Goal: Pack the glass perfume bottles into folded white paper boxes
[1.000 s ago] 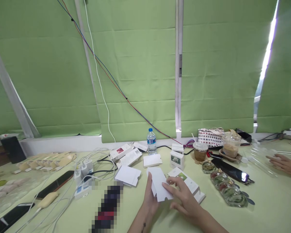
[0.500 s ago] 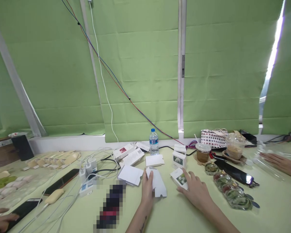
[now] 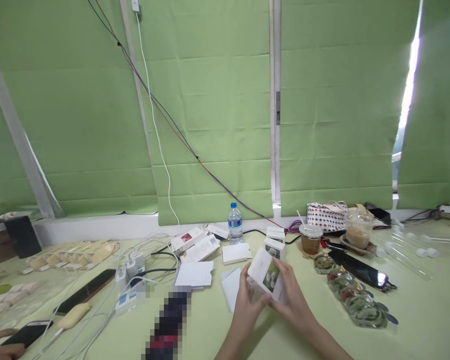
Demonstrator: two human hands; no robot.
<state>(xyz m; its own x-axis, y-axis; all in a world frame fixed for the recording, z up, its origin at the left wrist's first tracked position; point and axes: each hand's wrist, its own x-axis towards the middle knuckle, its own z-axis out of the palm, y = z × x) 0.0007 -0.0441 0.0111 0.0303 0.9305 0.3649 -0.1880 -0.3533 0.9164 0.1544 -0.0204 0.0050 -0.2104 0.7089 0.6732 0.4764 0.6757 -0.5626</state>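
Between my two hands is a small white box (image 3: 260, 267) with a picture of white flowers on green, held tilted above the table. My left hand (image 3: 247, 297) grips its left side, with the thumb along the lower edge. On the other side my right hand (image 3: 290, 295) has its fingers wrapped round the box. Just left of my hands lies a white folded card piece (image 3: 230, 287) on the table. Similar white boxes (image 3: 274, 247) stand behind the held one. A stack of flat white cards (image 3: 195, 274) rests farther left.
A water bottle (image 3: 235, 225) stands behind. Drink cups (image 3: 310, 239), round clear packs (image 3: 354, 297) and a black phone (image 3: 360, 270) lie to the right. Charging cables and a power strip (image 3: 129, 285) spread on the left. Another person's hand (image 3: 3, 345) touches a phone at lower left.
My left hand has let go of the white card piece and moved right to the flower box. Both hands now hold the box, lifted and tilted. The other person's hand at right has left view.
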